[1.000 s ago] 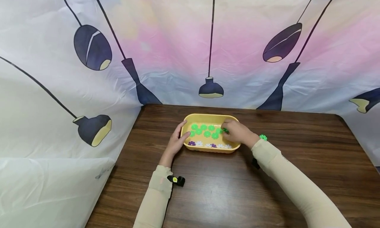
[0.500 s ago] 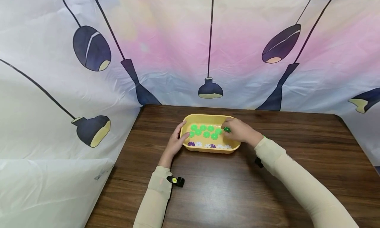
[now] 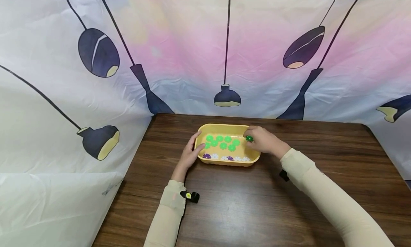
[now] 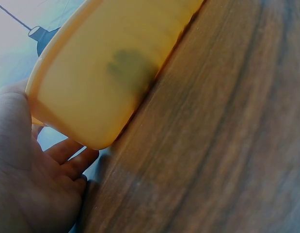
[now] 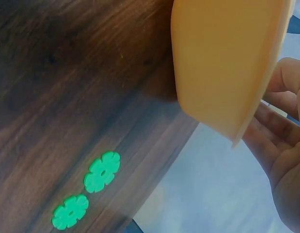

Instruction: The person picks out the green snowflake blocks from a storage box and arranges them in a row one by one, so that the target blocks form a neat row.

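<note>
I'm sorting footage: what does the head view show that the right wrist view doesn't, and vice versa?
Only head: the left hand on the yellow tray, the flower pieces inside it, the green piece in the right hand.
Only right wrist: two green pieces on the table outside the tray.
Both: tray, right hand, table and backdrop.

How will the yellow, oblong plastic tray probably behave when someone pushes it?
The tray is probably stiff, as its walls show no sagging. It may be light for its size, because its rim looks thin. Being low and wide, it would likely slide rather than tip.
</note>
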`<state>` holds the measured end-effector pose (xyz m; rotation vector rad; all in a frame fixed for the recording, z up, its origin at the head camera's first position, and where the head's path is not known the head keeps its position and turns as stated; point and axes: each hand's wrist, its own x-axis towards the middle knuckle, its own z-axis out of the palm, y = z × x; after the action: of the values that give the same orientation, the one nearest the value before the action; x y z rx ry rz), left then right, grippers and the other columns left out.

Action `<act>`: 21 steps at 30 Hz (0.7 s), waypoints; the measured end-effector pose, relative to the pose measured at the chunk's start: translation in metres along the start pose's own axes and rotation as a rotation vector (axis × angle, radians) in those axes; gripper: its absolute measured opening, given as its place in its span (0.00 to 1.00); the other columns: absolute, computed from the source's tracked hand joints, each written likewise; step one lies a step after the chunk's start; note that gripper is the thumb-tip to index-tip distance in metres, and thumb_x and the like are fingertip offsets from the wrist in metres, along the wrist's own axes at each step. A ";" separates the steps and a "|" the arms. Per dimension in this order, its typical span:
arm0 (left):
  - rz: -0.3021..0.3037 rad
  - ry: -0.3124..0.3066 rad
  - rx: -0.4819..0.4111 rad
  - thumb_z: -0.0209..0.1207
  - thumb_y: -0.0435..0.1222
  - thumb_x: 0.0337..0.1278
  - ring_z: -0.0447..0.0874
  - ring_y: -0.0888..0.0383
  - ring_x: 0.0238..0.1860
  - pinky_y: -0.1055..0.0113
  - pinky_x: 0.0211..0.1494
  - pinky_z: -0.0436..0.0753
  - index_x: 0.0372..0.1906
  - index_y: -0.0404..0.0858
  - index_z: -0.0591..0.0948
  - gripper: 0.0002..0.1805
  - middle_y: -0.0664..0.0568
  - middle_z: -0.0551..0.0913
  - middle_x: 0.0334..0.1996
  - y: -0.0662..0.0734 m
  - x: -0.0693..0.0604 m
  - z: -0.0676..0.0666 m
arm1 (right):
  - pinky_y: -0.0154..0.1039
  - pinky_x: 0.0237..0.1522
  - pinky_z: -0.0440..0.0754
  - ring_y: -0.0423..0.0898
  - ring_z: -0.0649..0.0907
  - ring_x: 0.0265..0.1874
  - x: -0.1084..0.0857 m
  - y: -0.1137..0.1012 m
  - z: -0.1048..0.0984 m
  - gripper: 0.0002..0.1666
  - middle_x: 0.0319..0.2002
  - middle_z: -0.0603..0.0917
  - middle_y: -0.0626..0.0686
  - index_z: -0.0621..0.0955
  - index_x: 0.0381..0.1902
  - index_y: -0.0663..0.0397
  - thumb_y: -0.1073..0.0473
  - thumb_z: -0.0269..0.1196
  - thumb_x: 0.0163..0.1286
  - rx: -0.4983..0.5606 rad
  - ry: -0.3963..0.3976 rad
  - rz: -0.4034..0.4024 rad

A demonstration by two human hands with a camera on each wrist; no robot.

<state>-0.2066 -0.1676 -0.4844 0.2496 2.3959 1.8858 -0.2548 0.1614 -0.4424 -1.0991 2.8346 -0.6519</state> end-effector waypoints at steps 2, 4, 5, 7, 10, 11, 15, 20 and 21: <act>0.003 0.001 -0.002 0.57 0.35 0.79 0.50 0.38 0.83 0.40 0.82 0.52 0.83 0.37 0.62 0.34 0.37 0.57 0.83 0.000 0.000 0.000 | 0.50 0.41 0.85 0.53 0.85 0.41 -0.001 0.000 -0.002 0.13 0.46 0.86 0.61 0.87 0.49 0.69 0.68 0.68 0.68 -0.004 0.003 0.005; 0.004 0.000 -0.003 0.57 0.35 0.79 0.50 0.38 0.83 0.40 0.82 0.52 0.82 0.37 0.62 0.34 0.37 0.56 0.83 0.000 0.000 0.000 | 0.50 0.41 0.85 0.53 0.85 0.41 -0.003 0.000 -0.005 0.13 0.46 0.85 0.61 0.87 0.49 0.69 0.68 0.68 0.68 -0.002 0.005 0.011; 0.004 0.000 -0.004 0.57 0.35 0.79 0.50 0.38 0.83 0.40 0.82 0.52 0.82 0.37 0.62 0.34 0.36 0.57 0.83 0.000 0.000 0.000 | 0.50 0.41 0.85 0.52 0.85 0.41 -0.004 0.001 -0.006 0.13 0.46 0.85 0.61 0.87 0.49 0.69 0.69 0.68 0.68 0.004 0.005 0.013; 0.004 0.000 -0.004 0.58 0.35 0.79 0.50 0.38 0.83 0.41 0.82 0.52 0.83 0.37 0.62 0.34 0.37 0.57 0.83 0.000 0.000 0.000 | 0.49 0.40 0.84 0.51 0.84 0.40 -0.006 0.001 -0.008 0.14 0.46 0.85 0.61 0.87 0.50 0.69 0.69 0.68 0.68 0.014 0.004 0.021; 0.002 -0.005 -0.003 0.58 0.35 0.79 0.51 0.39 0.83 0.42 0.83 0.52 0.83 0.37 0.62 0.34 0.37 0.57 0.82 0.000 0.000 -0.001 | 0.47 0.38 0.83 0.49 0.83 0.37 -0.009 0.002 -0.012 0.14 0.45 0.85 0.60 0.87 0.50 0.69 0.70 0.67 0.67 0.022 0.010 0.028; 0.002 -0.007 -0.002 0.58 0.35 0.79 0.51 0.39 0.83 0.42 0.83 0.52 0.83 0.37 0.62 0.34 0.37 0.57 0.82 0.000 0.000 -0.001 | 0.46 0.37 0.82 0.48 0.82 0.36 -0.010 0.003 -0.013 0.14 0.45 0.84 0.60 0.87 0.50 0.69 0.70 0.67 0.67 0.025 0.014 0.029; 0.003 -0.010 0.001 0.58 0.36 0.79 0.51 0.39 0.83 0.42 0.82 0.53 0.83 0.37 0.62 0.34 0.37 0.57 0.83 0.001 0.000 -0.001 | 0.44 0.35 0.80 0.46 0.80 0.33 -0.015 0.007 -0.017 0.14 0.45 0.85 0.61 0.87 0.50 0.69 0.70 0.66 0.67 0.021 0.029 0.035; 0.001 -0.009 -0.001 0.58 0.36 0.79 0.50 0.39 0.83 0.41 0.83 0.52 0.83 0.37 0.62 0.34 0.38 0.57 0.83 0.001 0.000 -0.002 | 0.44 0.35 0.80 0.46 0.80 0.32 -0.024 0.015 -0.022 0.15 0.48 0.85 0.63 0.87 0.52 0.69 0.70 0.66 0.68 0.026 0.031 0.061; 0.002 -0.009 -0.001 0.58 0.36 0.79 0.49 0.39 0.83 0.41 0.83 0.52 0.83 0.38 0.62 0.34 0.38 0.57 0.83 0.001 0.000 -0.002 | 0.44 0.35 0.81 0.45 0.80 0.32 -0.026 0.016 -0.022 0.15 0.47 0.85 0.62 0.87 0.52 0.69 0.70 0.66 0.69 0.028 0.030 0.067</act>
<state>-0.2066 -0.1691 -0.4834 0.2591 2.3895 1.8830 -0.2498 0.1970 -0.4313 -0.9942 2.8640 -0.7070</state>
